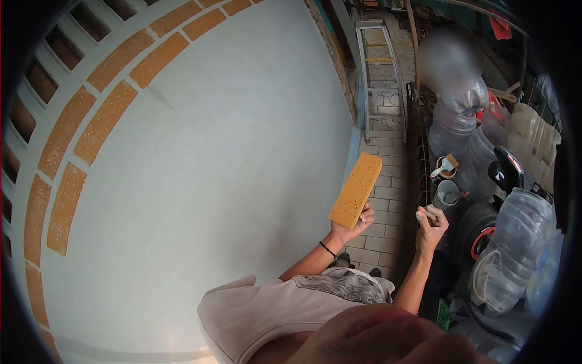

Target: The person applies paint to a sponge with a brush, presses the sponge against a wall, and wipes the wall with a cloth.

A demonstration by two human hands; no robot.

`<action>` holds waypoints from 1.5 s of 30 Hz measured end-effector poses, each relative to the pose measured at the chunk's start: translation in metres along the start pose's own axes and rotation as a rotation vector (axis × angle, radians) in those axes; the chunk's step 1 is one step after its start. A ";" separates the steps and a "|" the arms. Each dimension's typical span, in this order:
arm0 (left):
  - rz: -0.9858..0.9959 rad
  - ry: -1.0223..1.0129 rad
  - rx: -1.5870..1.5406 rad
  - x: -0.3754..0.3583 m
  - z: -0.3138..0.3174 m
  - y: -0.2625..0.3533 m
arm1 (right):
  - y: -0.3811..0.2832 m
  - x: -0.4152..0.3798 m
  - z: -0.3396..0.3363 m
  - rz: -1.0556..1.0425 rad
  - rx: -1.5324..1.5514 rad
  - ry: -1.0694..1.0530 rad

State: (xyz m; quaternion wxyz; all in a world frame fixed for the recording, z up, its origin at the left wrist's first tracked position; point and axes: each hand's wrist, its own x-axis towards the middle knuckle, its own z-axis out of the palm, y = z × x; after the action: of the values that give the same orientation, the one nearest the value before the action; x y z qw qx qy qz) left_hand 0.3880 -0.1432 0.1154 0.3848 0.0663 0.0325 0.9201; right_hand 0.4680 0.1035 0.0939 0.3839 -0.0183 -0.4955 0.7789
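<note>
My left hand [356, 229], with a dark beaded bracelet on its wrist, is closed on the lower end of an orange rectangular sponge [356, 189]. Dark pores dot the sponge's broad face, and it is held tilted upright, apart from the pale wall [212, 151]. To the right, my right hand [432, 225] is raised with curled fingers and the thumb bent toward them; I see nothing between them. Just beyond it stand a grey cup [447, 193] and a paint brush [445, 166] lying across a small container. Rows of orange brick shapes [106, 123] with white specks mark the wall.
A stepladder [381, 79] stands on the tiled floor [382, 209] farther down the narrow passage. Along the right side are large clear plastic bottles [512, 242], a black and red object [507, 170] and other clutter. Vent slots [60, 45] line the wall's far left edge.
</note>
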 end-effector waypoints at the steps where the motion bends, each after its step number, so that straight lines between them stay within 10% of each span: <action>1: -0.001 0.010 0.009 0.000 -0.001 0.000 | 0.001 0.001 0.000 -0.028 0.006 -0.008; 22: 0.007 0.107 -0.001 -0.005 -0.005 0.009 | 0.002 0.005 0.002 0.142 0.115 -0.171; 45: -0.057 0.052 -0.114 0.124 -0.060 0.097 | 0.072 0.100 0.046 0.142 0.018 0.212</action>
State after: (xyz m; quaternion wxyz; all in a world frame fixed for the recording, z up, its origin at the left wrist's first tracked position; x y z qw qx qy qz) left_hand 0.2246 -0.1236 0.0792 0.4130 0.0194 -0.0080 0.9105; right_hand 0.3369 0.1153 0.0957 0.3781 -0.1321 -0.4428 0.8022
